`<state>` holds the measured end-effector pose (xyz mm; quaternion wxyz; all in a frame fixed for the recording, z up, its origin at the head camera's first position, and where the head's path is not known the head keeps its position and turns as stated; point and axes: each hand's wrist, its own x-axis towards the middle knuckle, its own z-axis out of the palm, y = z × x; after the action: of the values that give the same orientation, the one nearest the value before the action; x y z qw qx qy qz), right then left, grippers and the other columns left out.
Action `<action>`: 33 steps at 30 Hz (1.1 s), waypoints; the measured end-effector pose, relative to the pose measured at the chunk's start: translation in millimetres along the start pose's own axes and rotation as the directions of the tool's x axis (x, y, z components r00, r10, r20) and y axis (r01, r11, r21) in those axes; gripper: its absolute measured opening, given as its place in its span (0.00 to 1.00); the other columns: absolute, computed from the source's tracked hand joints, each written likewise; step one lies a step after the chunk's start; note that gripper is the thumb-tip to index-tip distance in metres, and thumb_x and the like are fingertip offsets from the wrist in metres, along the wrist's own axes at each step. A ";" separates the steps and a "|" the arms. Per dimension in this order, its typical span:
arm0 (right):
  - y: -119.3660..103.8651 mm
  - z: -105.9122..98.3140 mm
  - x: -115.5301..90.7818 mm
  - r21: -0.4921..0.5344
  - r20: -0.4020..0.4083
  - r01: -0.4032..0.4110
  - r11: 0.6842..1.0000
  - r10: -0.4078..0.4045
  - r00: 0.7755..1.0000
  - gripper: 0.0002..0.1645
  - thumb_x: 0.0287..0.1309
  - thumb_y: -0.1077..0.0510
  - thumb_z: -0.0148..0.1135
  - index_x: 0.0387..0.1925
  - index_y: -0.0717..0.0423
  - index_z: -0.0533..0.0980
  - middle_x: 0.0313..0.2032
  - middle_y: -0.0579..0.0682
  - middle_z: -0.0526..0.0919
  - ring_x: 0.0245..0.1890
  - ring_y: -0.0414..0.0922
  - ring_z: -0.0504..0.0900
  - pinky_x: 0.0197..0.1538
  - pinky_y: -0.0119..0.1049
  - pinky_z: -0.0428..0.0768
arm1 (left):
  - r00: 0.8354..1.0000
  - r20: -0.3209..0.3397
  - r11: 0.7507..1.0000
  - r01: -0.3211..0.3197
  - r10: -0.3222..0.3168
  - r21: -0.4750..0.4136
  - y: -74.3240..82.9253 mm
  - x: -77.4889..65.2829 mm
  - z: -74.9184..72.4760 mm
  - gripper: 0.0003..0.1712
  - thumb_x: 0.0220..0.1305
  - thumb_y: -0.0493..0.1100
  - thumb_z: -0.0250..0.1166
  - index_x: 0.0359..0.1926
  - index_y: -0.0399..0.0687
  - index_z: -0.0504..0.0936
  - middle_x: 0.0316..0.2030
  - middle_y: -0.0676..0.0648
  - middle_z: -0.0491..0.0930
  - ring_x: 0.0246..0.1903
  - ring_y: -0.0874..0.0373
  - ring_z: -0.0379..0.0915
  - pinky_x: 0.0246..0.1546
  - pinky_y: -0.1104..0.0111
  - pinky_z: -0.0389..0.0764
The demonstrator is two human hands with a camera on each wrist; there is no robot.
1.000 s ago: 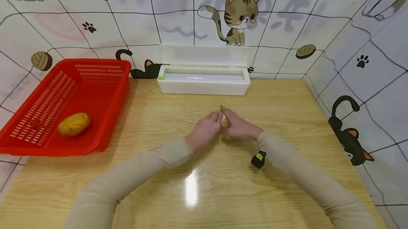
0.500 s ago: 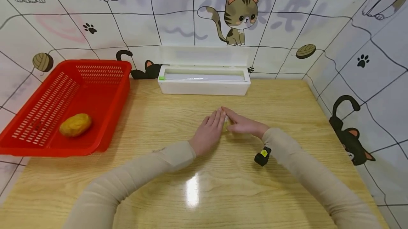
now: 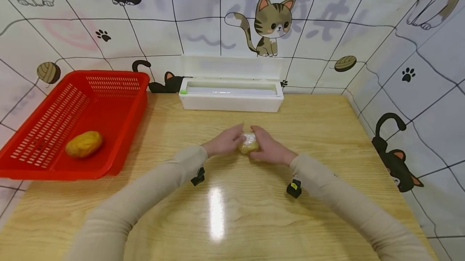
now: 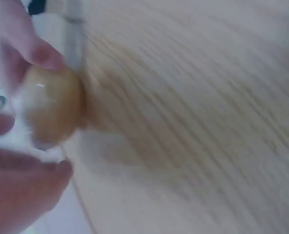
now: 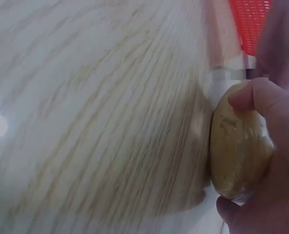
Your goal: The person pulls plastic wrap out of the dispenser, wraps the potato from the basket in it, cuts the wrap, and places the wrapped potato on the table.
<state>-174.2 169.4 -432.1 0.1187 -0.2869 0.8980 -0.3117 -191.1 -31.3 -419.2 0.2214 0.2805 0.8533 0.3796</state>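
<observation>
A potato (image 3: pixel 249 144) in shiny clear plastic film is between the two hands at the middle of the wooden table. My right hand (image 3: pixel 270 147) grips it from the right. In the right wrist view its thumb (image 5: pixel 254 97) lies across the film and its fingers are round the far side. My left hand (image 3: pixel 223 140) is at the potato's left, fingers extended. In the left wrist view, a small gap shows between the left hand's fingers (image 4: pixel 32 185) and the wrapped potato (image 4: pixel 51 107).
A red plastic basket (image 3: pixel 123 132) stands at the left with a yellow potato (image 3: pixel 84 144) in it. Behind the hands, a white cling film box (image 3: pixel 231 103) sits with its lid raised against the cat-patterned wall (image 3: pixel 203 3). Tiled-print wall also bounds the right side.
The left hand, earlier laid flat over the potato, has drawn back to the left and uncovered it. The right hand has shifted slightly to the left and still holds the potato.
</observation>
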 end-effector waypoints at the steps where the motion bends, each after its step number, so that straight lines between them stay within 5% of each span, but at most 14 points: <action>1: -0.2 0.2 -0.2 0.017 0.015 -0.012 1.000 0.012 1.000 0.52 0.54 0.59 0.64 0.68 0.78 0.44 0.66 0.75 0.53 0.67 0.65 0.55 0.68 0.55 0.54 | 1.000 0.024 1.000 -0.004 0.003 0.028 -3.2 1.3 0.9 0.33 0.78 0.44 0.42 0.73 0.29 0.42 0.71 0.34 0.48 0.70 0.46 0.46 0.68 0.62 0.48; 4: -2.1 -1.7 -1.6 0.127 0.059 -0.072 0.989 0.065 0.996 0.50 0.62 0.55 0.56 0.71 0.74 0.40 0.70 0.72 0.43 0.71 0.64 0.43 0.69 0.58 0.45 | 0.993 0.101 0.993 -0.068 0.059 0.092 -11.0 4.7 6.7 0.35 0.79 0.46 0.38 0.71 0.25 0.36 0.72 0.32 0.42 0.71 0.45 0.40 0.69 0.61 0.45; 9: -3.8 -4.7 -4.5 0.213 0.088 -0.123 0.969 0.107 0.990 0.39 0.75 0.51 0.35 0.73 0.68 0.35 0.72 0.67 0.33 0.72 0.62 0.31 0.67 0.62 0.36 | 0.984 0.112 0.958 -0.160 0.137 0.237 -15.6 7.2 12.9 0.37 0.78 0.48 0.38 0.70 0.23 0.34 0.71 0.29 0.40 0.72 0.42 0.37 0.69 0.58 0.42; 15: -2.9 -0.4 -4.0 -0.008 0.022 -0.021 1.000 0.021 1.000 0.33 0.77 0.54 0.34 0.73 0.68 0.42 0.72 0.69 0.42 0.72 0.62 0.42 0.68 0.58 0.46 | 0.987 0.127 0.928 -0.134 0.095 0.346 -14.5 4.6 10.4 0.39 0.78 0.52 0.37 0.72 0.29 0.34 0.73 0.35 0.38 0.72 0.45 0.36 0.69 0.57 0.43; 19: -2.6 2.3 -4.6 -0.052 -0.012 -0.016 0.998 0.015 1.000 0.34 0.77 0.52 0.34 0.75 0.63 0.41 0.73 0.66 0.43 0.72 0.60 0.43 0.69 0.56 0.48 | 0.990 0.125 0.907 -0.106 0.060 0.408 -13.9 3.7 9.7 0.39 0.78 0.55 0.35 0.73 0.33 0.34 0.74 0.38 0.39 0.72 0.48 0.37 0.69 0.52 0.44; 23: 2.1 3.3 -5.6 0.036 -0.009 -0.043 0.998 0.044 0.999 0.35 0.77 0.49 0.30 0.76 0.52 0.34 0.74 0.62 0.37 0.73 0.58 0.37 0.68 0.61 0.45 | 0.992 0.122 0.855 -0.078 0.017 0.513 -12.1 5.3 10.0 0.39 0.77 0.59 0.31 0.74 0.36 0.37 0.74 0.41 0.42 0.72 0.51 0.39 0.69 0.49 0.43; 28: 4.2 1.3 -2.0 0.287 -0.004 -0.035 0.957 0.038 0.999 0.33 0.76 0.51 0.23 0.75 0.53 0.31 0.74 0.59 0.32 0.73 0.58 0.32 0.67 0.62 0.37 | 0.994 0.105 0.815 -0.074 0.016 0.575 -13.5 6.0 10.5 0.39 0.76 0.60 0.30 0.75 0.36 0.41 0.74 0.41 0.46 0.72 0.51 0.41 0.68 0.49 0.44; 33: 1.1 5.7 0.2 0.189 -0.078 -0.005 0.982 0.020 0.997 0.31 0.77 0.55 0.28 0.75 0.62 0.41 0.73 0.63 0.44 0.71 0.62 0.43 0.68 0.60 0.42 | 0.994 0.103 0.818 -0.076 0.020 0.571 -13.5 4.8 10.5 0.40 0.76 0.61 0.30 0.74 0.36 0.43 0.73 0.40 0.48 0.72 0.50 0.41 0.68 0.48 0.45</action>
<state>-172.6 167.2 -437.2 0.1115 -0.2560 0.8702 -0.4058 -192.7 -30.2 -436.8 0.1562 0.3727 0.9095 0.0972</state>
